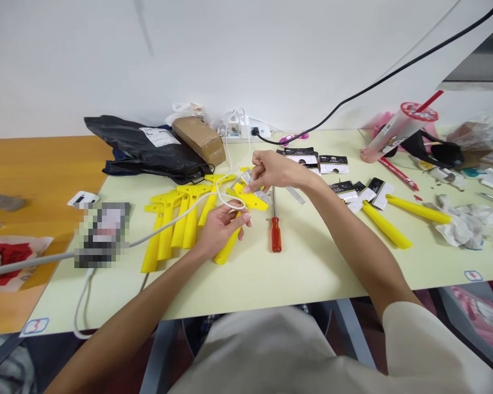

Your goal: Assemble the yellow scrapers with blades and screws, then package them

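My left hand (pixel 219 229) is closed around the handle of a yellow scraper (pixel 229 247), which tilts with its wide head up and to the right. At that head, my right hand (pixel 273 171) is bent over with curled fingers, its thumb pressed on the yellow plastic. Beside the head show thin metal blades (pixel 296 195), partly hidden by the right hand. A screwdriver (pixel 275 235) with a red handle lies just right of the scraper. Several more yellow scrapers (pixel 164 230) lie in a row left of my left hand.
A white cable (pixel 168 223) crosses over the work. Black-and-white packets (pixel 333 164) and two loose yellow handles (pixel 388 225) lie to the right. Behind stand a black plastic bag (pixel 143 150), a cardboard box (pixel 199 141) and a power strip (pixel 236 128). A tall cup (pixel 398 134) is at the back right.
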